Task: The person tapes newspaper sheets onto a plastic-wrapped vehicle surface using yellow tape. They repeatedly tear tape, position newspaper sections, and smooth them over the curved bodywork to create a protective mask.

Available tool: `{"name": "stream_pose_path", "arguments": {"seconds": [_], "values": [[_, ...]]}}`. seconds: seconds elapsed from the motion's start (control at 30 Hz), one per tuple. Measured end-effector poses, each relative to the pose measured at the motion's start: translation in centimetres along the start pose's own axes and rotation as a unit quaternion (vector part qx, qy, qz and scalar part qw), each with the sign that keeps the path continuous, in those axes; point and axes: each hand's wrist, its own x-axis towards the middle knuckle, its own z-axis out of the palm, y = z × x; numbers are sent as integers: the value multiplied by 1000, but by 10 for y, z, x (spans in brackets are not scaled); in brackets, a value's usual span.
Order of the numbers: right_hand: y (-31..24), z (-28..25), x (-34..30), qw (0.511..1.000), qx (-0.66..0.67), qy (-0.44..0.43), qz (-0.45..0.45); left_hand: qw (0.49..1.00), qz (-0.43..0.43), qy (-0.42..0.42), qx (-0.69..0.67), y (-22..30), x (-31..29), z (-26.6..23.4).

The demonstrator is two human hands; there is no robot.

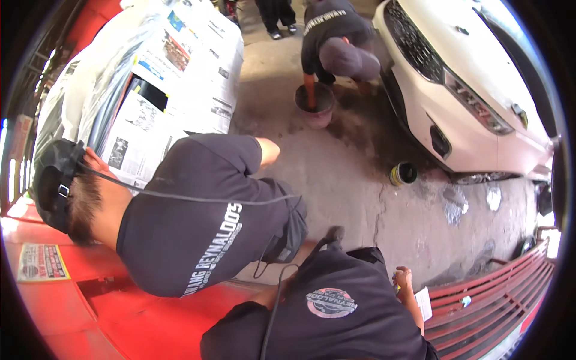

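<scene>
At the bottom, my black-shirted torso fills the view. My right hand (404, 279) is beside the shirt's right edge, fingers curled around something small with a bit of yellow that I cannot make out. Close to my right forearm, a white sheet of paper (423, 303) rests by the slatted bench. My left forearm (269, 296) shows at the shirt's left side, but the hand itself is hidden. Just to the left, a co-worker in a black shirt and cap (192, 210) leans toward a vehicle covered with newspaper and plastic sheeting (186, 72).
Another co-worker (339, 42) bends with one arm in a bucket (314, 117). A white car (468, 90) stands at the right. A small open can (403, 174) and crumpled plastic (455, 204) lie on the floor. A dark red slatted bench (498, 300) is at lower right.
</scene>
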Motion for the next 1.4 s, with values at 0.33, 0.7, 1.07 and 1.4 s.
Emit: {"name": "stream_pose_path", "arguments": {"seconds": [0.33, 0.7, 1.07, 1.4], "values": [[-191, -22, 157, 982, -64, -125, -125, 995, 12, 50, -86, 62, 70, 46], [-340, -109, 351, 939, -204, -189, -204, 977, 46, 177, -109, 173, 206, 57], [-429, 14, 350, 785, -369, -342, -362, 890, 88, 281, -349, 326, 251, -114], [-608, 59, 312, 872, -262, -327, -253, 824, 88, 290, -479, 396, 348, -216]]}}
